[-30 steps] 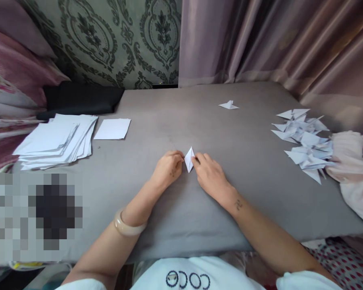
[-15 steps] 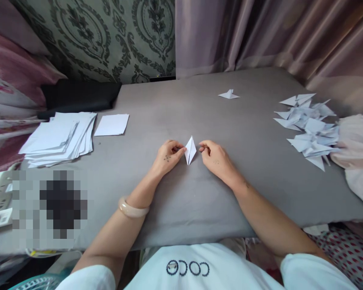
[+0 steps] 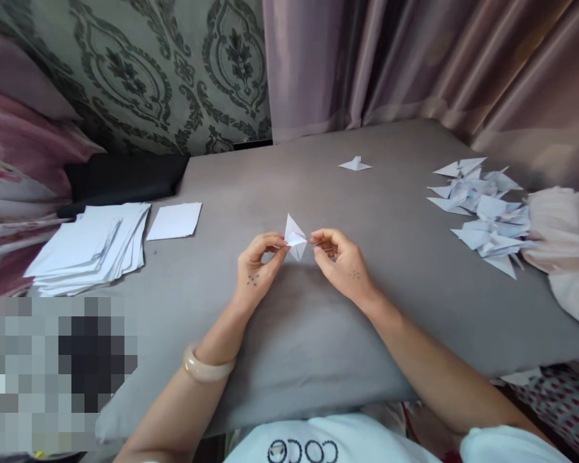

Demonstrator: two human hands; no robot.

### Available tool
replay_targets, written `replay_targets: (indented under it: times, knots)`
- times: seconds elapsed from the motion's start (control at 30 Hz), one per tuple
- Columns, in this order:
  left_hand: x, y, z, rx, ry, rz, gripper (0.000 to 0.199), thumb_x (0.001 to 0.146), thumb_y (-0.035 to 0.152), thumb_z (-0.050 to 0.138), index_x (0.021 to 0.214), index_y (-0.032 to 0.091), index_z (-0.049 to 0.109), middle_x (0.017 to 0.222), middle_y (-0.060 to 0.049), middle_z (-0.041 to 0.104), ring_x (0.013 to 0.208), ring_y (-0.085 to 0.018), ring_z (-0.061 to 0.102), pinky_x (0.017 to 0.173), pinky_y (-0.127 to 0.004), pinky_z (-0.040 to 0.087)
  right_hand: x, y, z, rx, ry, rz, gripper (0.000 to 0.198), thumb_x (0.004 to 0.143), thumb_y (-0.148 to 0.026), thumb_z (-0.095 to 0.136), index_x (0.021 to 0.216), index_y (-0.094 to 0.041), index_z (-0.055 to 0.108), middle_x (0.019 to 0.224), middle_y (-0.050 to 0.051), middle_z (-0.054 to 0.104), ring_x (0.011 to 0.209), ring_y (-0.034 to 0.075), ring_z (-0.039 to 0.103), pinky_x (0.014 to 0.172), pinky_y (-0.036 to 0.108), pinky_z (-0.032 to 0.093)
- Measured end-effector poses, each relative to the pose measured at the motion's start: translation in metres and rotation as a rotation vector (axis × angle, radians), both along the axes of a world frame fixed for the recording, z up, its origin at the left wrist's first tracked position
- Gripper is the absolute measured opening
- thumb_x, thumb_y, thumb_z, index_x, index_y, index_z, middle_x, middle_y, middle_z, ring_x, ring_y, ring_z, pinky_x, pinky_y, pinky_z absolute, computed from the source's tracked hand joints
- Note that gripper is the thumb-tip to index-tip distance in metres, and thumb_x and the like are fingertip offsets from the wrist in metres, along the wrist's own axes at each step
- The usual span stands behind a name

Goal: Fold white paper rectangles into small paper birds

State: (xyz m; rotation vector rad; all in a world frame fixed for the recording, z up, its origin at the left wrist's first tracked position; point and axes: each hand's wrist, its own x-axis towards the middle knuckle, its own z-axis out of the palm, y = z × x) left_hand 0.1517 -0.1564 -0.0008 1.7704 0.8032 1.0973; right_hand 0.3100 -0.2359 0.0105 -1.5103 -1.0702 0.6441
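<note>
A white folded-paper piece (image 3: 295, 240) is held up in front of me, its tall point upward and a flap standing out at its middle. My left hand (image 3: 262, 265) pinches its left corner between thumb and fingers. Just off the right corner is my right hand (image 3: 338, 260), fingers curved and thumb apart from them, with nothing seen in its grasp. A thin gap seems to separate those fingertips from the paper. A pale bangle (image 3: 207, 368) circles my left wrist.
Loose white sheets (image 3: 84, 247) are stacked at the left, beside a smaller square pile (image 3: 174, 220). One folded-paper figure (image 3: 356, 164) sits at the back; several more (image 3: 487, 215) are heaped at the right, against pale cloth (image 3: 557, 244). A black item (image 3: 125, 179) lies behind the sheets.
The paper piece has gone from a flat, closed diamond to one with a flap opened out at its middle. My right fingers have spread and moved slightly nearer. The view has tilted.
</note>
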Motion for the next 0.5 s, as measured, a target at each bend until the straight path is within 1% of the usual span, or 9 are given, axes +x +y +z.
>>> replay_targets:
  times: [0.07, 0.13, 0.2, 0.3, 0.4, 0.43, 0.5]
  knots:
    - [0.000, -0.003, 0.003, 0.087, -0.007, 0.012, 0.011, 0.085, 0.029, 0.065, 0.087, 0.019, 0.067, 0.103, -0.008, 0.067, 0.098, -0.018, 0.063, 0.085, -0.030, 0.051, -0.002, -0.002, 0.008, 0.051, 0.004, -0.004, 0.022, 0.077, -0.018, 0.058, 0.099, -0.020, 0.061, 0.097, 0.005, 0.070, 0.082, 0.014, 0.065, 0.073, 0.029, 0.052]
    - [0.000, -0.005, 0.005, 0.144, -0.016, 0.019, 0.008, 0.086, 0.027, 0.065, 0.088, 0.019, 0.067, 0.103, -0.008, 0.066, 0.097, -0.017, 0.063, 0.085, -0.031, 0.051, -0.003, -0.004, 0.013, 0.068, 0.009, 0.011, 0.018, 0.077, -0.019, 0.059, 0.095, -0.020, 0.060, 0.095, 0.005, 0.069, 0.081, 0.014, 0.065, 0.071, 0.029, 0.052]
    - [0.000, -0.007, 0.007, 0.177, -0.014, 0.021, 0.007, 0.087, 0.026, 0.064, 0.088, 0.019, 0.067, 0.102, -0.008, 0.067, 0.097, -0.017, 0.063, 0.085, -0.032, 0.051, -0.005, -0.006, 0.016, 0.067, 0.010, 0.028, 0.016, 0.078, -0.022, 0.061, 0.094, -0.020, 0.060, 0.093, 0.004, 0.068, 0.079, 0.014, 0.064, 0.070, 0.029, 0.052]
    - [0.002, -0.011, 0.008, 0.195, 0.010, 0.005, 0.007, 0.087, 0.026, 0.064, 0.087, 0.019, 0.067, 0.099, -0.008, 0.067, 0.095, -0.018, 0.063, 0.085, -0.033, 0.052, -0.005, -0.007, 0.016, 0.058, 0.024, 0.066, 0.017, 0.080, -0.029, 0.064, 0.095, -0.021, 0.061, 0.090, 0.003, 0.068, 0.078, 0.014, 0.063, 0.070, 0.029, 0.051]
    - [0.003, -0.014, 0.009, 0.138, -0.036, -0.062, 0.007, 0.084, 0.025, 0.068, 0.088, 0.019, 0.067, 0.096, -0.007, 0.067, 0.090, -0.017, 0.063, 0.084, -0.032, 0.051, -0.003, -0.006, 0.013, 0.038, 0.099, 0.099, 0.018, 0.082, -0.036, 0.065, 0.091, -0.021, 0.063, 0.083, 0.002, 0.067, 0.075, 0.014, 0.061, 0.071, 0.029, 0.050]
    - [0.003, -0.015, 0.009, 0.088, -0.080, -0.090, 0.010, 0.083, 0.024, 0.070, 0.091, 0.020, 0.066, 0.095, -0.006, 0.067, 0.088, -0.016, 0.063, 0.083, -0.032, 0.051, -0.001, -0.005, 0.012, 0.028, 0.139, 0.105, 0.018, 0.082, -0.038, 0.065, 0.089, -0.021, 0.064, 0.081, 0.001, 0.066, 0.074, 0.014, 0.061, 0.071, 0.029, 0.050]
    - [0.004, -0.016, 0.008, -0.051, -0.178, -0.149, 0.022, 0.082, 0.024, 0.072, 0.102, 0.021, 0.062, 0.097, -0.005, 0.067, 0.087, -0.015, 0.063, 0.082, -0.030, 0.052, 0.002, -0.003, 0.010, 0.004, 0.233, 0.122, 0.019, 0.081, -0.040, 0.067, 0.085, -0.022, 0.064, 0.080, 0.000, 0.066, 0.075, 0.014, 0.061, 0.072, 0.029, 0.049]
